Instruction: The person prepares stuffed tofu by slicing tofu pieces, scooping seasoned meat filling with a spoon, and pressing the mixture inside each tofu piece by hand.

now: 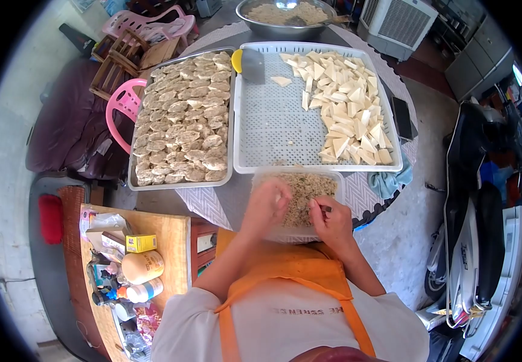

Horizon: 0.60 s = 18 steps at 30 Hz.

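Observation:
A white plastic container (340,178) of crumbly, greenish-brown ground filling (309,193) is right in front of me. Over its left side is my left hand (268,204), fingers curled and smeared by motion; whether it holds anything is hidden. My right hand (333,222) is closed at the container's right front, with a small dark thin object (326,209) showing between thumb and fingers. Beyond lies a white perforated tray (267,136) with many pale tofu triangles (351,99) heaped on its right. Left of it, a metal tray (183,186) carries rows of stuffed, coated pieces (182,120).
A yellow-handled scraper (252,65) rests in the white tray's far left corner. Behind stands a metal bowl (285,30) of filling. A phone (401,117) and blue cloth (390,181) lie at the right. Jars crowd a wooden table (173,232) at left.

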### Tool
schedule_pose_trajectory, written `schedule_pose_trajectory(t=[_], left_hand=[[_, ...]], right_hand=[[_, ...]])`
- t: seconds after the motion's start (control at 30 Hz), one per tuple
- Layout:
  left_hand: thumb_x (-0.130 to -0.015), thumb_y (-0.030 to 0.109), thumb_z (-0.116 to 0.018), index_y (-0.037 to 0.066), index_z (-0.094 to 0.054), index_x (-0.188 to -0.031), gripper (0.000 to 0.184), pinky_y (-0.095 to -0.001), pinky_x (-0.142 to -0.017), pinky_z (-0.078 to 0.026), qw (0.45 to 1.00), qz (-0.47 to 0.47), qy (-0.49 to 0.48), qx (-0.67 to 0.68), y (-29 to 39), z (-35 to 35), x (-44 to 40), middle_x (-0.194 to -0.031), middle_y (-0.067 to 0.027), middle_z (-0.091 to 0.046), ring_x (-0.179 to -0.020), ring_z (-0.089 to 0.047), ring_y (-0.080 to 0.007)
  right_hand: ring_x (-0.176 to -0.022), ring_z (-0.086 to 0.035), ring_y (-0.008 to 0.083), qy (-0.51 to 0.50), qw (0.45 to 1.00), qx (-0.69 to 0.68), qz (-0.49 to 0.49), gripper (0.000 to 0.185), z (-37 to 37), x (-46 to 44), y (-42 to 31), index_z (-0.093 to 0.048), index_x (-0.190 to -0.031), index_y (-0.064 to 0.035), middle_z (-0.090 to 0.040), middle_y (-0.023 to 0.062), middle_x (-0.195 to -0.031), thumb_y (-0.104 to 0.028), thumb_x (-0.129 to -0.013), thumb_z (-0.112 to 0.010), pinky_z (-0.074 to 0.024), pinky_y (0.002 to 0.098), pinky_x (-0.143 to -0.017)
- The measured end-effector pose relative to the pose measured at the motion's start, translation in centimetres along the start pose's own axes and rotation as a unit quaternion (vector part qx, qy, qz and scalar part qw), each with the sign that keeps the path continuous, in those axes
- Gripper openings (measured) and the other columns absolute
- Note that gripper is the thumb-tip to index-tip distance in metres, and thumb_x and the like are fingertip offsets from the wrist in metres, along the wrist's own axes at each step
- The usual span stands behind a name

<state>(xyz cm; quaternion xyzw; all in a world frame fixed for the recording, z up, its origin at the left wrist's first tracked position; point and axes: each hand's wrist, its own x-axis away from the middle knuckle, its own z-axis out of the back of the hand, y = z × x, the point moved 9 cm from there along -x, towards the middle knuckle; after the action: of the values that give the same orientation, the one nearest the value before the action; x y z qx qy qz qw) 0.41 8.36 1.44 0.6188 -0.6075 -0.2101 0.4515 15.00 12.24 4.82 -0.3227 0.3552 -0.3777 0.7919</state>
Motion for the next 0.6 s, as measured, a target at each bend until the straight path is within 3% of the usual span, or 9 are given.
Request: schedule_pose_trajectory(t=[0.1, 0.2, 0.3, 0.4, 0.5, 0.57, 0.6], left_hand=[[-0.1, 0.036, -0.039, 0.008, -0.045, -0.069, 0.041, -0.0213, -0.035, -0.022, 0.99, 0.011, -0.067, 0.124, -1.1, 0.4, -0.4, -0.052, 0.0015, -0.034, -0.04, -0.032, -0.0077], [-0.1, 0.036, -0.039, 0.01, -0.041, -0.065, 0.044, -0.0215, -0.034, -0.022, 0.996, 0.038, 0.004, 0.079, -1.6, 0.8, -0.2, -0.052, 0.0011, -0.036, -0.039, -0.031, -0.008], [-0.1, 0.035, -0.04, 0.011, -0.04, -0.063, 0.043, -0.0218, -0.034, -0.022, 1.0, 0.004, -0.016, -0.004, -0.3, 0.2, 0.3, -0.052, 0.0018, -0.037, -0.039, -0.03, -0.008], [-0.1, 0.032, -0.041, 0.011, -0.039, -0.063, 0.043, -0.0226, -0.033, -0.021, 0.999, 0.017, -0.006, 0.038, -0.3, 0.1, 0.4, -0.05, 0.0016, -0.035, -0.037, -0.027, -0.0084], [-0.1, 0.031, -0.04, 0.008, -0.05, -0.076, 0.035, -0.0216, -0.039, -0.034, 0.99, 0.014, -0.104, 0.089, -0.9, 0.2, 0.0, -0.06, -0.0019, -0.047, -0.045, -0.042, -0.0103], [-0.1, 0.031, -0.04, 0.006, -0.053, -0.094, 0.028, -0.0236, -0.053, -0.044, 0.978, -0.106, -0.058, -0.171, 0.8, 0.6, -0.4, -0.078, -0.0049, -0.054, -0.063, -0.052, -0.0126], [-0.1, 0.031, -0.04, 0.006, -0.052, -0.102, 0.028, -0.0252, -0.06, -0.047, 0.978, -0.108, -0.049, -0.174, 1.1, 0.3, -0.5, -0.086, -0.0056, -0.056, -0.071, -0.055, -0.0137]], right_hand=[[-0.049, -0.061, 0.0124, 0.001, 1.0, -0.004, -0.002, 0.011, 0.0, 0.0, 0.1, -0.061, -0.081, -0.0002, -0.06, 0.0062, -0.057, -0.007, -0.089, -0.058, -0.0453, 0.0244, -0.046], [-0.049, -0.061, 0.0128, 0.001, 1.0, 0.002, 0.002, 0.011, 0.0, 0.0, -0.1, -0.06, -0.081, -0.0003, -0.06, 0.0063, -0.057, -0.007, -0.089, -0.058, -0.0453, 0.0246, -0.046], [-0.048, -0.06, 0.0133, 0.003, 1.0, 0.009, 0.005, 0.011, 0.1, -0.1, -0.3, -0.06, -0.08, -0.0007, -0.06, 0.0062, -0.056, -0.008, -0.089, -0.058, -0.045, 0.0252, -0.046], [-0.047, -0.06, 0.0138, 0.001, 1.0, 0.013, 0.005, 0.011, 0.1, -0.1, -0.3, -0.06, -0.08, -0.0013, -0.059, 0.006, -0.055, -0.008, -0.089, -0.058, -0.0446, 0.0258, -0.045], [-0.047, -0.059, 0.014, 0.003, 1.0, 0.008, 0.002, 0.011, 0.0, -0.1, -0.1, -0.06, -0.08, -0.0016, -0.059, 0.0058, -0.054, -0.008, -0.089, -0.059, -0.0443, 0.0263, -0.045], [-0.047, -0.059, 0.014, 0.003, 1.0, 0.007, 0.0, 0.011, 0.0, -0.1, 0.0, -0.06, -0.08, -0.0017, -0.059, 0.0059, -0.054, -0.008, -0.088, -0.059, -0.0443, 0.0264, -0.045], [-0.047, -0.059, 0.0141, 0.002, 1.0, 0.009, 0.0, 0.011, 0.0, -0.1, 0.0, -0.06, -0.08, -0.0018, -0.059, 0.0059, -0.054, -0.008, -0.088, -0.059, -0.0443, 0.0265, -0.045]])
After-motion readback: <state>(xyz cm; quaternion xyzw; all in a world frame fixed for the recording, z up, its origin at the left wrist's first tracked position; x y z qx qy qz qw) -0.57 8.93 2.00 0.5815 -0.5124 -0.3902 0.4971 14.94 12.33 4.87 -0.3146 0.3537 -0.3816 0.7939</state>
